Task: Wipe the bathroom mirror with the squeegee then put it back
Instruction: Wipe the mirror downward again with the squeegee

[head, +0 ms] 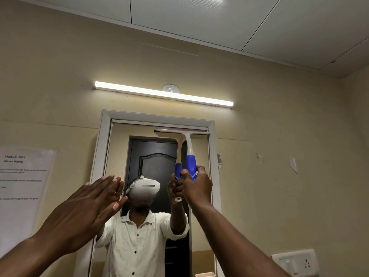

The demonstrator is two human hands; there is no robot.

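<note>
The bathroom mirror (119, 156) hangs on the beige wall in a white frame. My right hand (196, 185) grips the blue part of the squeegee (189, 154) handle. The squeegee's blade lies flat against the glass along the mirror's top right edge, and its white neck rises from the handle to the blade. My left hand (93, 204) is raised flat, fingers together and extended, in front of the mirror's left side; whether it touches the glass or frame I cannot tell. The glass reflects a person in a white shirt with a headset, and a dark door.
A lit tube light (163, 93) runs above the mirror. A printed paper sheet (22, 186) is stuck on the wall at the left. A white switch and socket plate (295, 262) sits at the lower right. Torn paper scraps (293, 163) cling to the right wall.
</note>
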